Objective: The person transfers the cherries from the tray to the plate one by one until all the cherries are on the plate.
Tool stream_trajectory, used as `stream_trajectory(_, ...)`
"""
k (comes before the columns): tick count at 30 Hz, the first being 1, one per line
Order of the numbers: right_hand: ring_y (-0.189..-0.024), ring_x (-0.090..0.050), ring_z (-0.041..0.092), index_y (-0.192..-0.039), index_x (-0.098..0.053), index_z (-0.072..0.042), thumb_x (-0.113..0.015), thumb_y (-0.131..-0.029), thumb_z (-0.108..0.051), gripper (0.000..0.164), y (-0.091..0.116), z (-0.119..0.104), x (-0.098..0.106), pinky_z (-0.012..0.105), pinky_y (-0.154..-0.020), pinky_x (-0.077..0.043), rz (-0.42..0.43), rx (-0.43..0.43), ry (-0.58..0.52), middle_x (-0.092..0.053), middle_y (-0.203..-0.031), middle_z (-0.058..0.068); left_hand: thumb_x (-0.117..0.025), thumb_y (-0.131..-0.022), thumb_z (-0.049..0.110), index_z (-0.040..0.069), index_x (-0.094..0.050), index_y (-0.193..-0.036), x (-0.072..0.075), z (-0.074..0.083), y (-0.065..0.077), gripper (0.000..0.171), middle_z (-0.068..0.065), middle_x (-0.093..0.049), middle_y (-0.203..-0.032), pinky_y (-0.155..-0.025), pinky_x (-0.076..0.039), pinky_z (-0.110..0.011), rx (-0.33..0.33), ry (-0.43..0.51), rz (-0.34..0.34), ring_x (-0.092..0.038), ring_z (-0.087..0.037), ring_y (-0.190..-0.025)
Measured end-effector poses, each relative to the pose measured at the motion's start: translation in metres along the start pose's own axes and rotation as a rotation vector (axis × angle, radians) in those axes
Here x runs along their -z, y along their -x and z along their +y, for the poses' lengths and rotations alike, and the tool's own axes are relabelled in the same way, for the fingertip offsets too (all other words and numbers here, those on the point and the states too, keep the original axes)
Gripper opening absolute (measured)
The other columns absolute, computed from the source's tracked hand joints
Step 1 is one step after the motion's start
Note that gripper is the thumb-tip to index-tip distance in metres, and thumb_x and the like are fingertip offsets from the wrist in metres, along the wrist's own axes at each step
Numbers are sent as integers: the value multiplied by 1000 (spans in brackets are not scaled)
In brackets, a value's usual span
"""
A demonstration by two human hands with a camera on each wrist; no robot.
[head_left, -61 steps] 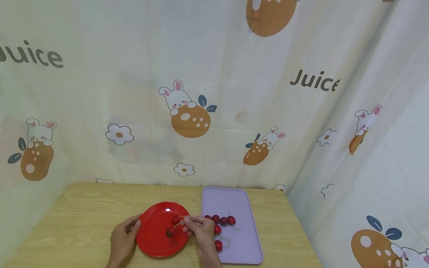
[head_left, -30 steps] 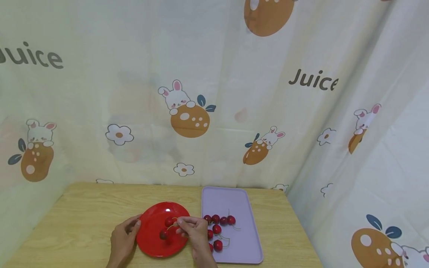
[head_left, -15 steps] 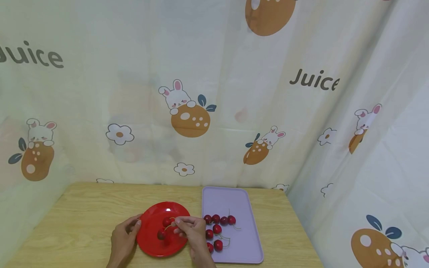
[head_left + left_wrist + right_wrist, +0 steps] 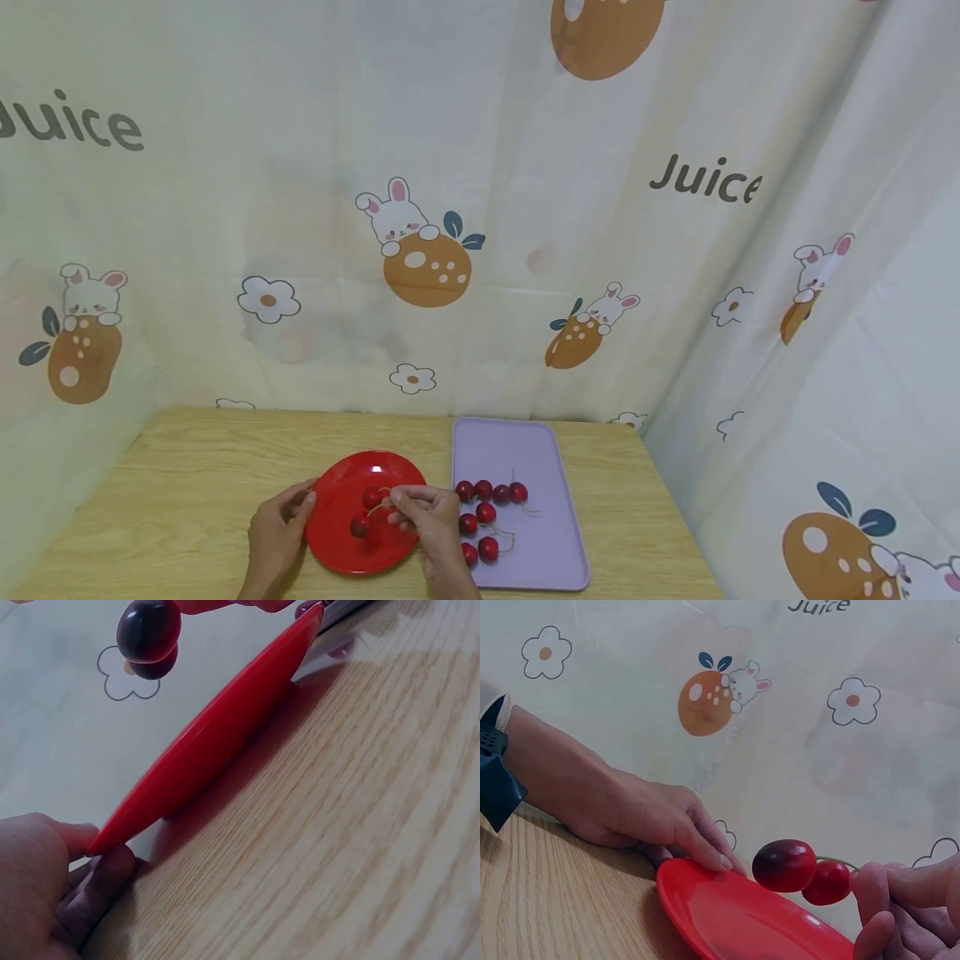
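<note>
A narrow pinch on the stems (image 4: pixel 840 860) of at least two cherries (image 4: pixel 783 865) is kept by the right hand (image 4: pixel 433 518), above the red plate (image 4: pixel 352 556); its left rim is gripped by the left hand (image 4: pixel 274 533). More cherries (image 4: pixel 486 513) are borne by the lilac tray (image 4: pixel 542 557), right. Placing seems in hand; gentle lowering, then release, is probably called for.

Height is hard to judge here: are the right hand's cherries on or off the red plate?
Off: the right hand holds the cherries by the stem; the left wrist view shows a gap above the red plate.
</note>
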State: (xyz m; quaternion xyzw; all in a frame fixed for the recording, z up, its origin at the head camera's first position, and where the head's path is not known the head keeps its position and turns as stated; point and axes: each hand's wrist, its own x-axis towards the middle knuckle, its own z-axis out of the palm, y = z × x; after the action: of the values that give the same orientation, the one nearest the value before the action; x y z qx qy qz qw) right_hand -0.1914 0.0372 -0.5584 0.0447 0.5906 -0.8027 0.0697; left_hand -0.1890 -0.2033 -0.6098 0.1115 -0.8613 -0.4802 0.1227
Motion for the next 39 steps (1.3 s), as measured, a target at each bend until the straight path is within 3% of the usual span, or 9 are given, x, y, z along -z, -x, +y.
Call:
stream_trajectory(6, -61, -72, 7, -113, -80, 11, -83, -97, -9, 25, 0, 2, 1, 18, -59, -54, 7, -16, 5, -85, -90, 13, -65, -110, 16, 5, -73, -140, -1, 0, -2, 33, -16, -79, -122, -78, -48, -21, 36, -10, -22, -65, -9, -90)
stream_trajectory(17, -62, -73, 6, -109, -82, 5, -84, -96, -11, 20, -1, 3, 2, 18, -60, -54, 25, -37, 12, -85, -90, 11, -64, -110, 14, 4, -72, -140, -3, -1, -1, 33, -17, -79, -124, -77, -47, -20, 40, 0, -24, -65, -13, -92)
stream_trajectory(29, -64, -73, 4, -108, -83, 4, -84, -96, -12, 20, -2, 3, 5, 17, -61, -55, -16, 22, 12, -85, -90, 9, -66, -109, 15, 4, -73, -139, -1, 3, -3, 32, -18, -79, -123, -76, -48, -20, 22, 5, -15, -66, -9, -89)
stream_trajectory(39, -63, -73, 4, -109, -82, 7, -83, -97, -10, 21, -3, 5, 0, 17, -60, -54, -19, 13, 0, -85, -89, 9, -65, -110, 16, 5, -73, -139, 0, -1, -3, 33, -16, -79, -123, -78, -48, -20, 32, -3, -22, -66, -7, -89)
